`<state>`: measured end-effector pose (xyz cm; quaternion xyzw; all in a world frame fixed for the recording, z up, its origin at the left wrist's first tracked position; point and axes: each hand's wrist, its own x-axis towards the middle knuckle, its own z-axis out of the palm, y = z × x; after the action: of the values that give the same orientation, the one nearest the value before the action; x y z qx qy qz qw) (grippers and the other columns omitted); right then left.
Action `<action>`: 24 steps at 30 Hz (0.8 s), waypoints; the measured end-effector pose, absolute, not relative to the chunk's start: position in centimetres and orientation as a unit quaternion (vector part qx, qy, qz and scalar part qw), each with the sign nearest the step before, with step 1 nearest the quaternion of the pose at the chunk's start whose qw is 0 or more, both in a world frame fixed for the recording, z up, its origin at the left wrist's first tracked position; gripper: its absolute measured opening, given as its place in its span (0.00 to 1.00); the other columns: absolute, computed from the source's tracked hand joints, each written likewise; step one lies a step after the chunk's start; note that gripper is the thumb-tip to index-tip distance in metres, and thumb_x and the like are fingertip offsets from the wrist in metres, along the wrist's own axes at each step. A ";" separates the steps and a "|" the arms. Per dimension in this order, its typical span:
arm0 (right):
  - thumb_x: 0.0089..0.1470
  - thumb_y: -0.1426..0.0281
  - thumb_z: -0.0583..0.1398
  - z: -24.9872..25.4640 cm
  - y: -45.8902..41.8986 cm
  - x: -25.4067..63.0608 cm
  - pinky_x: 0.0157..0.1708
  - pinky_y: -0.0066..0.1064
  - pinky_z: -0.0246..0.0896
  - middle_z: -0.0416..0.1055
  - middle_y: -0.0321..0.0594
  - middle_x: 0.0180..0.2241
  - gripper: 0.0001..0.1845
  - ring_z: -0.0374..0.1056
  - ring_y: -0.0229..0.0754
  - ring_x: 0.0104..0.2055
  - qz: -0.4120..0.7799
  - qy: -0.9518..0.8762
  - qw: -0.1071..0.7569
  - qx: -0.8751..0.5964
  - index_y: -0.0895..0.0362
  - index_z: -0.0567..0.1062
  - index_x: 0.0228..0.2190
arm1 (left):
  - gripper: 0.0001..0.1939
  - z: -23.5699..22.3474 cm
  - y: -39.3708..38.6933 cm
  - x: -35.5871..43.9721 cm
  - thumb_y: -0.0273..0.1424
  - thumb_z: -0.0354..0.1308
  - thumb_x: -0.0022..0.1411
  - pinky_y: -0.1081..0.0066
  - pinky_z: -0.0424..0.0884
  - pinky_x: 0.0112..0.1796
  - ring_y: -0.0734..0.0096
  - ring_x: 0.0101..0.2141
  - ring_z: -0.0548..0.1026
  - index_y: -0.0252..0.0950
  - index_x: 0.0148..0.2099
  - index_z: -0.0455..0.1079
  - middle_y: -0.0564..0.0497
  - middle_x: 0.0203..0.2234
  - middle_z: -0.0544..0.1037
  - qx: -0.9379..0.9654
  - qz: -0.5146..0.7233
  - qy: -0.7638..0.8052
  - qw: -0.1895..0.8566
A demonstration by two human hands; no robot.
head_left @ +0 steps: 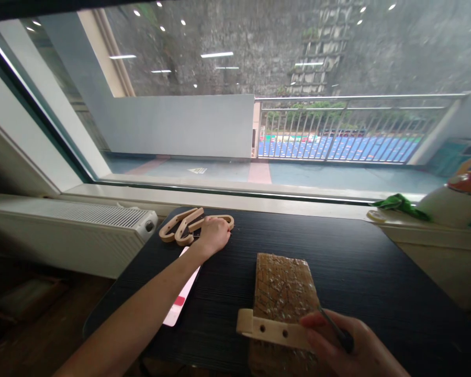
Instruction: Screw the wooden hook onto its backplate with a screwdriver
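Observation:
My left hand (pixel 215 234) reaches to the far left of the table, its fingers closed over one of several beige looped straps (pixel 183 226); the fingertips are partly hidden. My right hand (pixel 349 343) is near the front, closed. Its thumb and finger pinch the right end of another beige strap (pixel 273 331), which has round holes and a folded left end. A thin tool with a dark handle (pixel 344 339) also sits in that hand; its tip is hidden. This strap lies across a brown block (pixel 284 285) with a scratched, pitted, shiny top.
A pink-and-white phone-like slab (pixel 176 309) lies under my left forearm on the black table (pixel 227 277). A radiator (pixel 82 230) stands to the left. Beyond the table is a window sill (pixel 259 206), with a green cloth (pixel 400 204) and a white rounded container (pixel 451 204) at right.

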<state>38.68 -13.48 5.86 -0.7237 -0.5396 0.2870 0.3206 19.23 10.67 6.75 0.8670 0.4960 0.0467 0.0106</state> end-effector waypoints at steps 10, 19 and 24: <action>0.44 0.61 0.57 6.1 -13.6 38.5 0.16 0.22 0.49 0.64 0.33 0.14 0.14 0.57 0.34 0.18 0.292 -0.527 0.318 -0.732 0.57 0.78 0.25 | 0.15 5.8 11.5 20.3 0.33 0.53 0.63 0.59 0.71 0.41 0.64 0.42 0.72 0.33 0.51 0.64 0.45 0.46 0.70 0.864 -0.012 0.502 0.037; 0.45 0.61 0.57 6.4 -13.7 38.3 0.16 0.23 0.48 0.64 0.33 0.14 0.14 0.55 0.33 0.18 0.295 -0.524 0.322 -0.732 0.57 0.78 0.25 | 0.11 12.5 7.0 18.6 0.32 0.51 0.61 0.75 0.70 0.34 0.73 0.32 0.75 0.35 0.42 0.71 0.53 0.30 0.77 0.884 0.060 0.438 0.153; 0.47 0.62 0.56 6.8 -13.7 38.5 0.17 0.23 0.48 0.65 0.33 0.16 0.14 0.56 0.33 0.19 0.315 -0.529 0.307 -0.726 0.58 0.78 0.26 | 0.12 14.6 -1.5 17.9 0.25 0.53 0.58 0.78 0.70 0.35 0.76 0.32 0.74 0.41 0.43 0.72 0.56 0.31 0.77 0.867 0.245 0.328 0.284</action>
<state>38.50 -13.69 6.82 -0.7258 -0.5290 0.3152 0.3066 17.91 -1.46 14.64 0.8668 0.3283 0.2450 0.2843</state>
